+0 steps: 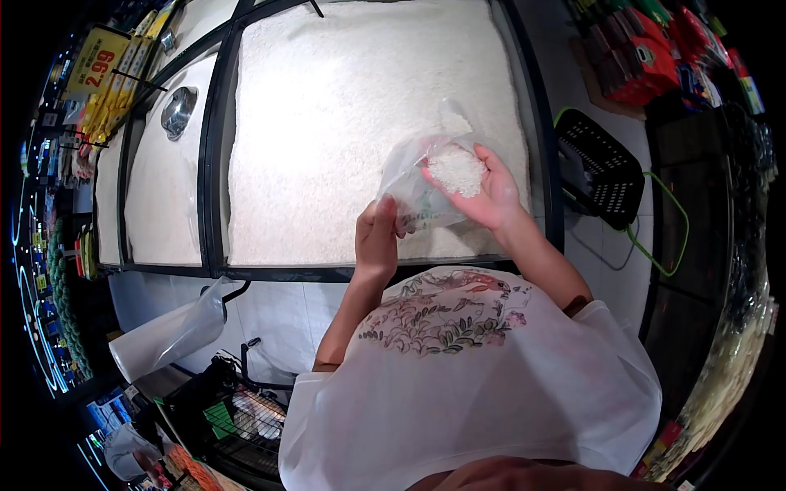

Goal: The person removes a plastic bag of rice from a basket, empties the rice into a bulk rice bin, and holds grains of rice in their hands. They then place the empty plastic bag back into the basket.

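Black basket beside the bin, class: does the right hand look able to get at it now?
Probably not: the right hand cups white grains, and the bin's dark edge lies between it and the black basket.

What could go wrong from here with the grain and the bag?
Likely risks:
1. The right hand is cupped but open, with white grains heaped on the palm; a tilt could spill them.
2. The thin bag is gripped by the left hand at its lower left; it may sag or fold, so grains could miss it.
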The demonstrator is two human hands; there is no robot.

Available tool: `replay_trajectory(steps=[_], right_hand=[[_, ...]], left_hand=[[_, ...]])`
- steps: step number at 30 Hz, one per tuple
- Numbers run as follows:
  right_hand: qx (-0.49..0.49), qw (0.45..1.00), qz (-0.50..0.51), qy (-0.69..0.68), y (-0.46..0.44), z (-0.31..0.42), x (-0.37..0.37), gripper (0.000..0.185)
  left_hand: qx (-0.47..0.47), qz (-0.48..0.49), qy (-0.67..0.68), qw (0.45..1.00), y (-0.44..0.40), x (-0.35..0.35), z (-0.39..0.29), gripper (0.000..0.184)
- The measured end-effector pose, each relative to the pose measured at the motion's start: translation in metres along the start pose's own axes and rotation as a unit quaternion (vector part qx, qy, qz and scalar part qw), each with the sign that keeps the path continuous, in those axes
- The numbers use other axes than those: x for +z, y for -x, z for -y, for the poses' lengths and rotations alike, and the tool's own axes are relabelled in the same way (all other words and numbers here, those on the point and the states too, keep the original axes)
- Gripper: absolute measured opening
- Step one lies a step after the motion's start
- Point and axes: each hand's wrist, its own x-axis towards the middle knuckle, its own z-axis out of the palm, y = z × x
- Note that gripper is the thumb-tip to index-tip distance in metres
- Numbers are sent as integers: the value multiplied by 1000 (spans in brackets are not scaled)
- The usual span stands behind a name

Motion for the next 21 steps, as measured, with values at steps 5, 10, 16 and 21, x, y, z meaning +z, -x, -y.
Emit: replay_trajectory(steps=[5, 10, 16, 21], right_hand=[[7, 1000, 10, -7, 1, 0, 1, 45], [14, 1000, 7, -6, 3, -1, 4, 44], [-7, 997, -63, 50, -5, -2, 0, 40], [-26, 983, -124, 136, -29, 13, -53, 33]], left_hand=[[-8, -16, 4, 1000, -1, 0, 2, 32], [-16, -43, 8, 999, 1, 2, 0, 30], [10, 5, -9, 1000, 4, -1, 4, 27], [-89, 165, -173, 967, 16, 17, -2, 33]])
